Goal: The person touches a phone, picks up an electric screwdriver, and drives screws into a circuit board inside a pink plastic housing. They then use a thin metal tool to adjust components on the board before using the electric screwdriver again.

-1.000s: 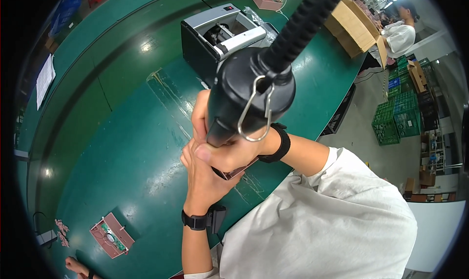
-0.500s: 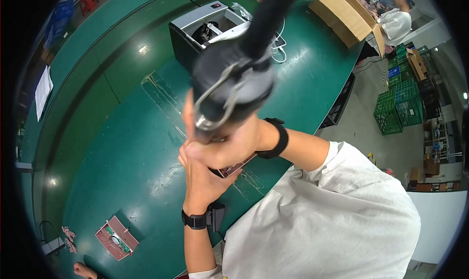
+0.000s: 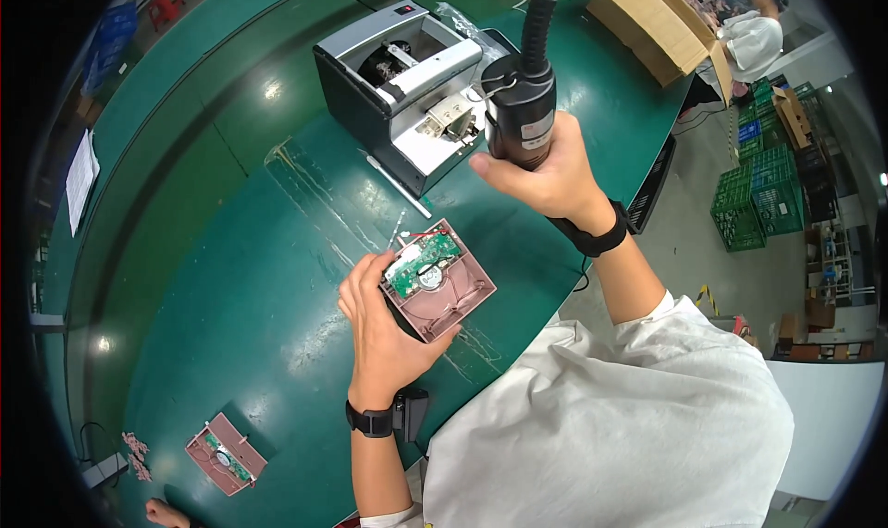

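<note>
My right hand [image 3: 553, 178] is wrapped round the black body of an electric screwdriver [image 3: 524, 112], which hangs from a ribbed black cable. It is beside the front of a grey and black screw feeder [image 3: 384, 103]. The screwdriver's tip is hidden by the hand. With my left hand [image 3: 384, 334] I grip a pink plastic housing [image 3: 462, 288] by its sides, fingers on the left edge and thumb at the lower edge. Inside its open top are a green circuit board [image 3: 407, 267], a round silver part [image 3: 431, 276] and thin wires. A white rod-like tool [image 3: 400, 186] lies next to the feeder.
A second pink housing [image 3: 227, 454] with a board rests at the lower left, near small pink pieces [image 3: 137, 456] and another person's hand [image 3: 166, 513]. An open cardboard box [image 3: 647, 29] stands at the far right; green crates [image 3: 758, 195] are on the floor beyond.
My right hand and the screwdriver have moved right and away, off the housing towards the feeder. The housing, covered before, now shows in my left hand, which has hardly moved.
</note>
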Tool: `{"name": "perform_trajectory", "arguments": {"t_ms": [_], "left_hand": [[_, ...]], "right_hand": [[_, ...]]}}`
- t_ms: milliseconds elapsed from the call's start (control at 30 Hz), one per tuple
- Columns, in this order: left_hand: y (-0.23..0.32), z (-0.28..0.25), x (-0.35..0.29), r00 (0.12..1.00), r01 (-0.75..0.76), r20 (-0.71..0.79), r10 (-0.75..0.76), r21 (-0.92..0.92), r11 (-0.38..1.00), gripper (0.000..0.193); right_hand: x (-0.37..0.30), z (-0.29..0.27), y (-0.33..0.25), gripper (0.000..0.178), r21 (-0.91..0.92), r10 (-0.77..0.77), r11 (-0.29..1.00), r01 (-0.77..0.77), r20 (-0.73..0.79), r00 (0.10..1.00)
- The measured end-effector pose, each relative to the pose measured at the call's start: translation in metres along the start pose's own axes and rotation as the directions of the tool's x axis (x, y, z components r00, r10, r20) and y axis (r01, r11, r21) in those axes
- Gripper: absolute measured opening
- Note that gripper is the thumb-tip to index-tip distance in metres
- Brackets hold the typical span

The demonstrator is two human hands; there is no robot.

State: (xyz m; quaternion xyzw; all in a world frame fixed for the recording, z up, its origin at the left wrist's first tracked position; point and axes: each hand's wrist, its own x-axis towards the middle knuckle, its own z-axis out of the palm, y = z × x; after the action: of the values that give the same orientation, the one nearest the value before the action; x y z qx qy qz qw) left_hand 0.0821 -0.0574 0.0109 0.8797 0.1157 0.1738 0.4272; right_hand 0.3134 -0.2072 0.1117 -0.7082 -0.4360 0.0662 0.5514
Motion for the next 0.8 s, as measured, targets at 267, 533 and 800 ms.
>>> {"name": "perform_trajectory", "arguments": {"t_ms": [267,533,800], "left_hand": [[0.002,0.002,0.006,0.999,-0.016,0.042,0.017,-0.014,1.0,0.113],[-0.025,-0.065,0.003,0.976,0.094,-0.219,-0.025,0.311,0.946,0.096],[-0.073,-0.221,-0.041,0.874,0.485,-0.371,-0.314,0.703,0.52,0.063]], "right_hand": [[0.02,-0.005,-0.008,0.021,0.279,-0.079,0.953,0.119,-0.149,0.986],[0.071,0.002,-0.009,0.015,0.298,-0.28,0.889,0.349,-0.249,0.927],[0.073,-0.027,0.029,0.017,0.565,-0.199,0.789,0.242,-0.139,0.97]]}}
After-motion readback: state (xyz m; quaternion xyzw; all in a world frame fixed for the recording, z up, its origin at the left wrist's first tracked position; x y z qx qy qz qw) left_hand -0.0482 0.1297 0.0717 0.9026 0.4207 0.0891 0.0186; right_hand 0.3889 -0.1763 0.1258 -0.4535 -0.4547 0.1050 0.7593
